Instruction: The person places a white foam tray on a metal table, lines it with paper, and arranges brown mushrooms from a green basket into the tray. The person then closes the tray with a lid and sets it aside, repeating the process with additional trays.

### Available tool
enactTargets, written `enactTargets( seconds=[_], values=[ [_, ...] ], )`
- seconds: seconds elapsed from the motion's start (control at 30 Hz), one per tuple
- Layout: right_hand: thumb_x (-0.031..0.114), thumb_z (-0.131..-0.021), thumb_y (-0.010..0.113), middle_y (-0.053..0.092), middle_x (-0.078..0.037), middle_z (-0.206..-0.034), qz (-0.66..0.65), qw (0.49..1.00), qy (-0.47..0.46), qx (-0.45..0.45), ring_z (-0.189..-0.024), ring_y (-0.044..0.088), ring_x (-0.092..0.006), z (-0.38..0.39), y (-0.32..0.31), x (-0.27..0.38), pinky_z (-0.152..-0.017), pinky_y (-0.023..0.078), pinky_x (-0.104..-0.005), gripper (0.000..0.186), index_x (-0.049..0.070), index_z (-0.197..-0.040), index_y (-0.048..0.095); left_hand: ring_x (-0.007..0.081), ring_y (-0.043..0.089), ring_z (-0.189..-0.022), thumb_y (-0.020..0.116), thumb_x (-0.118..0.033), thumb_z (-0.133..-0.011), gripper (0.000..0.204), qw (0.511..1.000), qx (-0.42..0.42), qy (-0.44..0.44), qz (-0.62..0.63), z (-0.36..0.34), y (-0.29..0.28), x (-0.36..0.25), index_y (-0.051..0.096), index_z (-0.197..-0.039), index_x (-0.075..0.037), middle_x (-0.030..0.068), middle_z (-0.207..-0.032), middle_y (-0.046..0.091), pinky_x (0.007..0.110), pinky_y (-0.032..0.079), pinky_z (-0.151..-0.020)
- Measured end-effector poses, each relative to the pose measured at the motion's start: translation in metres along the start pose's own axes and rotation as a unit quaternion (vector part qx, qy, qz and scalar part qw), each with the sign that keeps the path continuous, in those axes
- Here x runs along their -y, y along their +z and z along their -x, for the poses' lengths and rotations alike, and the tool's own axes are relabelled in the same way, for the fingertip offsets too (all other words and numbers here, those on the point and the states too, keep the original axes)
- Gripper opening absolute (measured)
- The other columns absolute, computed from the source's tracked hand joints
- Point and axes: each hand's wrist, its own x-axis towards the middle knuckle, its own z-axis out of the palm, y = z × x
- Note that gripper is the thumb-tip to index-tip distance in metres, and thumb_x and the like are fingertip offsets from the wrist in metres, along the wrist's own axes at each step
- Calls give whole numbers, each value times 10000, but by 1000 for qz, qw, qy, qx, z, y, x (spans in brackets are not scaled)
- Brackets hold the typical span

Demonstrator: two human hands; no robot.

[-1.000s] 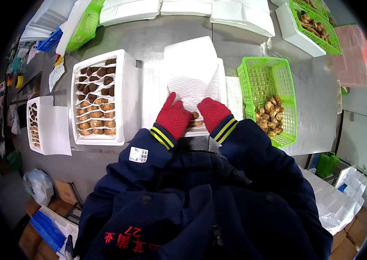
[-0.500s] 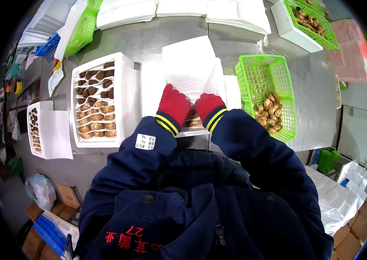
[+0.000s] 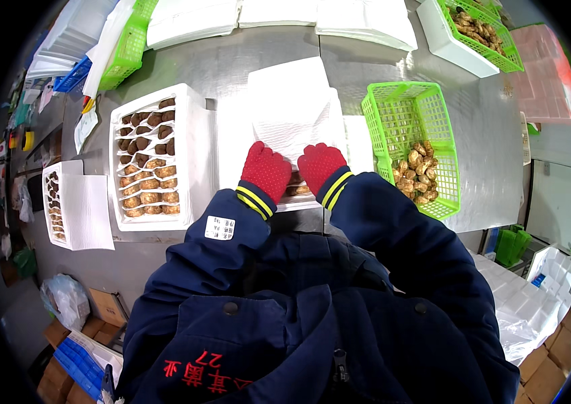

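Note:
Both my hands wear red dotted gloves and rest with curled fingers on white wrinkled paper (image 3: 285, 94) in the middle foam box (image 3: 334, 114). My left hand (image 3: 265, 172) is closed on the paper at left. My right hand (image 3: 320, 168) is closed on it just to the right. A few brown mushrooms (image 3: 297, 188) show partly between and below my gloves; the rest are hidden. To the left sits a white foam box (image 3: 194, 155) holding rows of dark and tan mushrooms in paper. To the right, a green basket (image 3: 403, 101) holds tan mushrooms in its near half.
White stacks (image 3: 359, 23) line the back of the steel table (image 3: 481, 155). A green basket (image 3: 474, 27) of mushrooms on a foam box stands back right, beside pink sheets (image 3: 545, 74). Another filled box (image 3: 56, 202) sits far left, near green and blue crates (image 3: 120, 64).
My left index finger, extended earlier, has curled down onto the paper. My right hand has shifted slightly left, closer to my left one. The view has shifted a little.

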Motion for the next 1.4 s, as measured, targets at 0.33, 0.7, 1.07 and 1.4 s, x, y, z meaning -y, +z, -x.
enactTargets(
  seconds=[0.33, 0.7, 1.07, 1.4],
  values=[
    [246, -801, 543, 625, -54, -816, -12, 999, -31, 11, -811, 591, -244, 16, -5, 0, -672, 433, -412, 166, 154, -897, 644, 247, 617, -796, 568, -232, -787, 142, 995, 73, 36, 57, -4, -14, -10, 645, -857, -136, 69, -762, 637, 392, 430, -789],
    [195, -721, 610, 634, -155, -794, -51, 955, 282, -78, -766, 627, -353, 163, 38, -162, -647, 495, -468, 170, 79, -842, 634, 275, 598, -817, 539, -191, -807, 168, 986, 137, 48, 88, -15, -12, -17, 610, -942, -119, 85, -823, 600, 402, 473, -665],
    [160, -821, 506, 652, -181, -912, -28, 964, 234, 125, -883, 641, -348, 215, 85, -244, -731, 510, -446, 166, 104, -937, 611, 308, 603, -844, 583, -13, -751, 332, 986, -31, 11, 161, -9, -30, 13, 615, -1076, -74, 128, -910, 642, 401, 483, -714],
    [46, -747, 617, 610, -121, -871, -388, 890, -85, -225, -852, 580, -310, 34, -45, -40, -723, 480, -370, 121, 40, -864, 588, 263, 600, -962, 605, -79, -748, 204, 991, -56, -64, 103, -4, -30, 19, 640, -944, -123, 67, -935, 645, 418, 441, -859]
  ],
)
